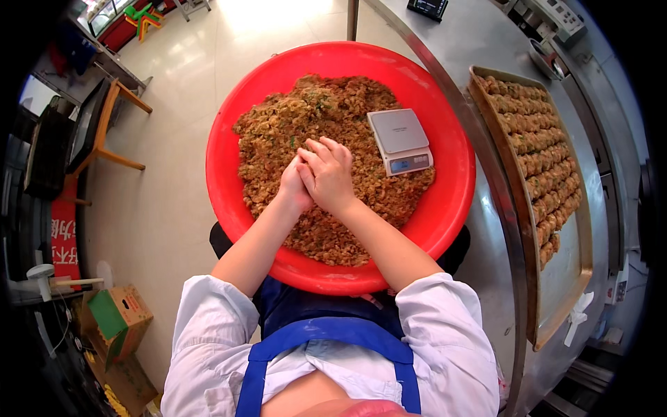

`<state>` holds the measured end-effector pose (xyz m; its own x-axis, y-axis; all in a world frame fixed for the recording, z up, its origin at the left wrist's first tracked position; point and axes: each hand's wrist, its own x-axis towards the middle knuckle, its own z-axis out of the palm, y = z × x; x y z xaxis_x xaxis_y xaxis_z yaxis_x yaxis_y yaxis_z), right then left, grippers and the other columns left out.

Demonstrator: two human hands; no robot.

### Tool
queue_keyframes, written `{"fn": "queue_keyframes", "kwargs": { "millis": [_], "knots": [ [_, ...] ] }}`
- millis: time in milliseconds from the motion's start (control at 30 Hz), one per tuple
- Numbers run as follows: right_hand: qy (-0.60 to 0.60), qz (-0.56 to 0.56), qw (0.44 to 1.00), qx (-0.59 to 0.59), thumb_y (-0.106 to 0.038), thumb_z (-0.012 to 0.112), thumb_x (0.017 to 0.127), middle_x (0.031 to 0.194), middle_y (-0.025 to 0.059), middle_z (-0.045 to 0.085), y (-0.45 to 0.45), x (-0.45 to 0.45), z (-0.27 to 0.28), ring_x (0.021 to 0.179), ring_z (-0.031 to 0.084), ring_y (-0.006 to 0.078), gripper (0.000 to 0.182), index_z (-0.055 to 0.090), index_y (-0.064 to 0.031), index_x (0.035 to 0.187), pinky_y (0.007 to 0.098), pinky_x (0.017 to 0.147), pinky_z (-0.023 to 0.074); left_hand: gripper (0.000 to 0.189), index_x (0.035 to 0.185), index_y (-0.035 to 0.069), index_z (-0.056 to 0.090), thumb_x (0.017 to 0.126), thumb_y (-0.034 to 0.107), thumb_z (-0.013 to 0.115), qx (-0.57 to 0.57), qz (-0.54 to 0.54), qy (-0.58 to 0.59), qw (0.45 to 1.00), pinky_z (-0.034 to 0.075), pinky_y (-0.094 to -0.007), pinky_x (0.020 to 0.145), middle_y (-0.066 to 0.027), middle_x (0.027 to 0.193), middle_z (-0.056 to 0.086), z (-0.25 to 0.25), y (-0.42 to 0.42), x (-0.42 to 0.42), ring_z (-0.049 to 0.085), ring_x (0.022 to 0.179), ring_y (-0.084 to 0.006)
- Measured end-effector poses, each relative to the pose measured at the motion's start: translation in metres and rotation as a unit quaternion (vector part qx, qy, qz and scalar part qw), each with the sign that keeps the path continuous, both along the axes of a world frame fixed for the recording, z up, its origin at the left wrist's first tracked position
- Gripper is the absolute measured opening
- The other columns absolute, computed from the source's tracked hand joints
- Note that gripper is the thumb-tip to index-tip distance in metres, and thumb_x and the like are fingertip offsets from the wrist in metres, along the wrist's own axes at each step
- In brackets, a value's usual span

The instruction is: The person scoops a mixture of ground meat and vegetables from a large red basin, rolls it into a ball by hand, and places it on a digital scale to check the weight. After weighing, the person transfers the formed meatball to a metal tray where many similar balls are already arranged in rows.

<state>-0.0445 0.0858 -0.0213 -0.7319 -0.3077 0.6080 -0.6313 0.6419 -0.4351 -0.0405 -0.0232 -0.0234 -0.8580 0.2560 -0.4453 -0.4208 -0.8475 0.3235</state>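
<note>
My left hand (293,186) and my right hand (329,174) are cupped together, the right laid over the left. Whatever may lie between the palms is hidden by the fingers. Below them a coarse brown crumbly mixture (276,122) with green flecks is heaped in a large red plastic basin (225,156). A digital kitchen scale (398,130) rests on the mixture to the right of my hands, its platform bare and its display lit.
On the steel worktable (495,245) to the right, a metal baking tray (560,276) holds rows of brown balls (542,156). A white crumpled paper (578,313) lies by its near end. Leftward stand a wooden stool (107,122) and a cardboard box (122,318) on the floor.
</note>
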Motion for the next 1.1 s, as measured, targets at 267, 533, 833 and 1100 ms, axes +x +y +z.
{"fn": "queue_keyframes", "kwargs": {
  "millis": [267, 533, 833, 1100],
  "knots": [
    [-0.294, -0.055, 0.927, -0.226, -0.026, 0.061, 0.102, 0.091, 0.0143, 0.07, 0.046, -0.035, 0.002, 0.084, 0.067, 0.0327, 0.03, 0.07, 0.0016, 0.108, 0.0449, 0.077, 0.054, 0.054, 0.129, 0.01, 0.058, 0.108, 0.056, 0.039, -0.371, -0.144, 0.053, 0.916, 0.054, -0.0343, 0.063, -0.0059, 0.108, 0.063, 0.027, 0.012, 0.005, 0.062, 0.079, -0.0179],
    [-0.103, 0.01, 0.983, -0.152, -0.029, 0.077, 0.087, 0.078, 0.0107, 0.068, 0.02, -0.021, -0.002, 0.07, 0.066, 0.0305, 0.025, 0.071, -0.008, 0.075, 0.041, 0.064, 0.0539, 0.081, 0.139, 0.006, 0.054, 0.102, 0.073, 0.027, 0.043, -0.185, 0.04, 0.981, 0.038, -0.0492, 0.114, -0.0132, 0.142, 0.056, 0.026, -0.008, 0.008, 0.053, 0.132, -0.0292],
    [-0.028, -0.031, 0.995, -0.088, -0.027, 0.075, 0.086, 0.104, 0.006, 0.068, 0.002, -0.007, 0.005, 0.115, 0.056, 0.0322, 0.018, 0.075, -0.012, 0.097, 0.0493, 0.101, 0.0406, 0.075, 0.127, 0.005, 0.056, 0.104, 0.07, 0.026, 0.044, -0.067, -0.001, 0.997, 0.047, -0.0526, 0.107, -0.0147, 0.131, 0.057, 0.028, -0.003, 0.004, 0.058, 0.118, -0.0295],
    [-0.015, 0.137, 0.988, -0.075, -0.011, 0.079, 0.082, 0.095, 0.008, 0.068, 0.015, -0.006, 0.019, 0.086, 0.065, 0.0287, 0.016, 0.073, -0.0091, 0.097, 0.0402, 0.076, 0.0556, 0.037, 0.081, 0.015, 0.056, 0.105, 0.042, 0.057, -0.072, 0.053, -0.031, 0.996, 0.049, -0.0304, 0.064, 0.0008, 0.074, 0.055, -0.001, -0.013, -0.013, 0.055, 0.069, -0.0139]
  ]
}}
